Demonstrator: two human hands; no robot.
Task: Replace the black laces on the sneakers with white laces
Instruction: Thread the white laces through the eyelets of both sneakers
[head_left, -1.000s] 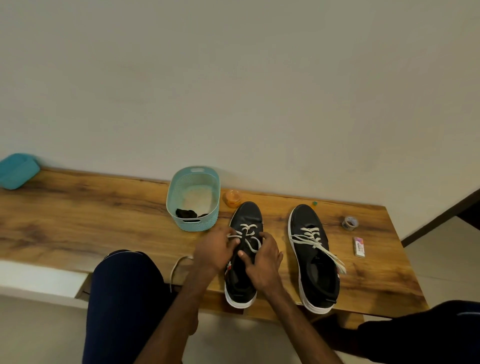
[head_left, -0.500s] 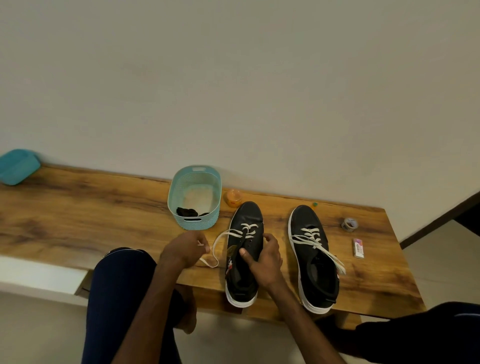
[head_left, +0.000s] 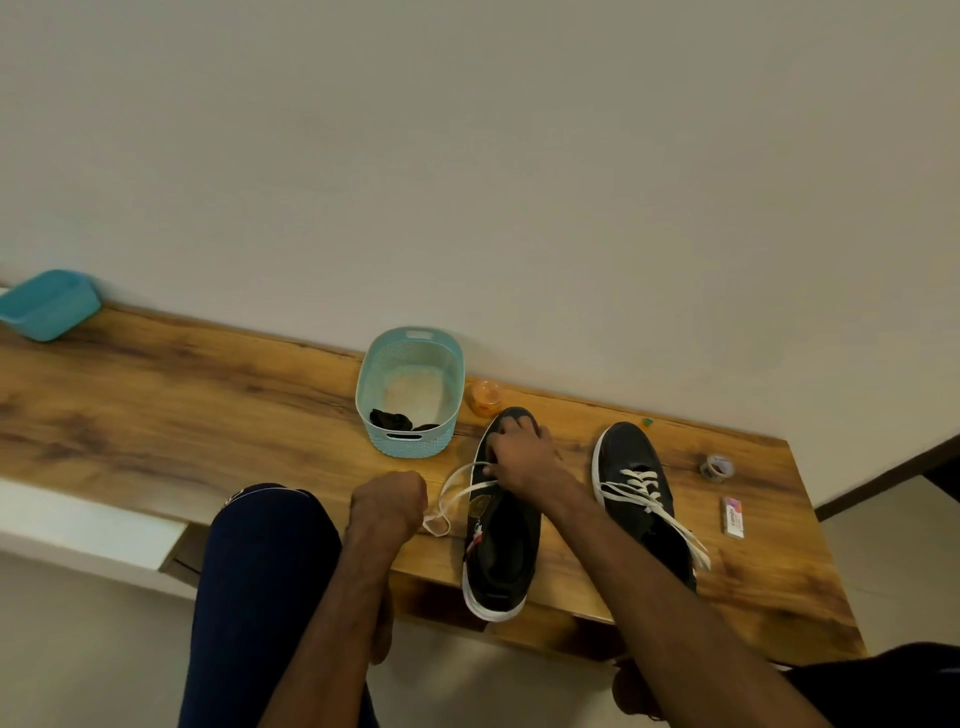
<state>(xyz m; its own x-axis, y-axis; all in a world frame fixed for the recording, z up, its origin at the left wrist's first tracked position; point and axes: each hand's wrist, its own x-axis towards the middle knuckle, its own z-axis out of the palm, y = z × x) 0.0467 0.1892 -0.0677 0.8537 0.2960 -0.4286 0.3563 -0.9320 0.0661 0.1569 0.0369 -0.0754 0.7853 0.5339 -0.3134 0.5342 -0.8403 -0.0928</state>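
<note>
We are recording two black, white-soled sneakers; left fingers are clenching one flat white lace, right fingers are curling over the adjacent sneaker.

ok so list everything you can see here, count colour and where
bench: 1, brown wood, along the wall
left sneaker: 1, black, white sole, mid-bench
right sneaker: 1, black, white-laced, beside it
white lace: 1, white, left sneaker to left hand
basket: 1, pale blue, behind left hand
black laces: count unclear, black, in basket
jar: 1, orange, right of basket
tub: 1, teal, bench's left end
tape roll: 1, greyish, bench's right end
small box: 1, pink-white, nearer than tape roll
left hand: 1, grips white lace
right hand: 1, holds left sneaker's front
knee: 1, dark blue trousers, bottom left
</note>
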